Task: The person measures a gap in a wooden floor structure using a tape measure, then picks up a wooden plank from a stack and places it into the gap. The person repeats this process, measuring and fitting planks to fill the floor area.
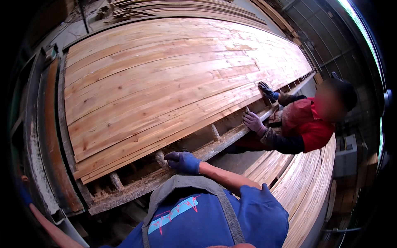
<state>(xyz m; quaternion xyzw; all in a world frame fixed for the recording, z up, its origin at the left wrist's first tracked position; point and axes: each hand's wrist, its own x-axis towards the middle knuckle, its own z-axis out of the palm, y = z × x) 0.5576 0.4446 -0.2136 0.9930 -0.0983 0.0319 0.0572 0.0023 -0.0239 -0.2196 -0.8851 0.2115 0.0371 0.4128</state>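
While facing boards (178, 91) slanting lengthwise toward upper right, saw co-worker (304, 126) alongside; couldn't tell grip of curled right hand (185, 162) or left hand (26, 196).

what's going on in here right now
The person's gloved right hand is at the near rail of a frame where long wooden boards lie side by side. The left hand is at the dim far-left rim; its grip is unclear. Further right, a co-worker in red has a dark-gloved hand at the boards' edge and a pinkish-gloved hand near the rail.
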